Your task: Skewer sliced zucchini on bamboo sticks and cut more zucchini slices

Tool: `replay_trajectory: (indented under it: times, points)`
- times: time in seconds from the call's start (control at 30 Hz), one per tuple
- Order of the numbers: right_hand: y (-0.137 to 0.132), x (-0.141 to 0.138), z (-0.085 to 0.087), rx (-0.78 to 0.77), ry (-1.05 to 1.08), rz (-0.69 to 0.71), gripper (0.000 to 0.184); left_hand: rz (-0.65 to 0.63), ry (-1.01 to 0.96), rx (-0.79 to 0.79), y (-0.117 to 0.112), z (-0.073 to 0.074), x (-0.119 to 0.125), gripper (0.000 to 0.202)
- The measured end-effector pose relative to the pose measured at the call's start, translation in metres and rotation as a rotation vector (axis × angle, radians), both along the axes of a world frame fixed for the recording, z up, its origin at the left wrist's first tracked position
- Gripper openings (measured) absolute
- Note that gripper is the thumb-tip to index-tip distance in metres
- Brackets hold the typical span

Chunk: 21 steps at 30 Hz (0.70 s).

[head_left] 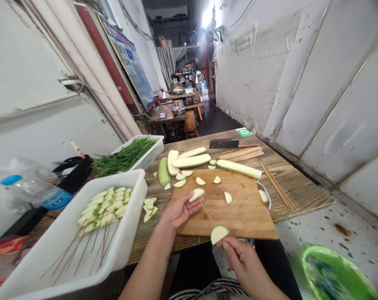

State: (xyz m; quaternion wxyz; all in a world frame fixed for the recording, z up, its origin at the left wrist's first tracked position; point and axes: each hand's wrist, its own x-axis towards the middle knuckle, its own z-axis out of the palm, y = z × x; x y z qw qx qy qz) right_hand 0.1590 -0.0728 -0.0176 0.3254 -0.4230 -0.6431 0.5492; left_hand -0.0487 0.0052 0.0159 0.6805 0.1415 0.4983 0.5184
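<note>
My left hand (182, 209) pinches a pale half-moon zucchini slice (197, 194) over the cutting board (245, 216). A thin wooden skewer (208, 214) runs from near my left fingers down to a second zucchini slice (219, 234). My right hand (237, 254) grips that second slice from behind at the board's near edge. How the skewer meets this slice is hidden. Several cut pieces, such as one zucchini piece (228, 197), lie on the board. Lengthwise-cut zucchini (192, 161) rests along its far edge.
At left, a white tub (137, 200) holds skewered slices; behind it a tray (160, 146) holds green stalks. A cleaver (224, 143) and skewer bundles (243, 154) lie toward the back right. A green-lined bin (336, 266) stands on the floor at right.
</note>
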Motion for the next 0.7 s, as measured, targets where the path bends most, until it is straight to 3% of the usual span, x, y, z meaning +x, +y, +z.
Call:
replay_trajectory:
  times: [0.7]
  points:
    - [-0.0016, 0.0025, 0.0066, 0.006, 0.000, 0.027, 0.034, -0.032, 0.057, 0.099, -0.0032, 0.0039, 0.0078, 0.021]
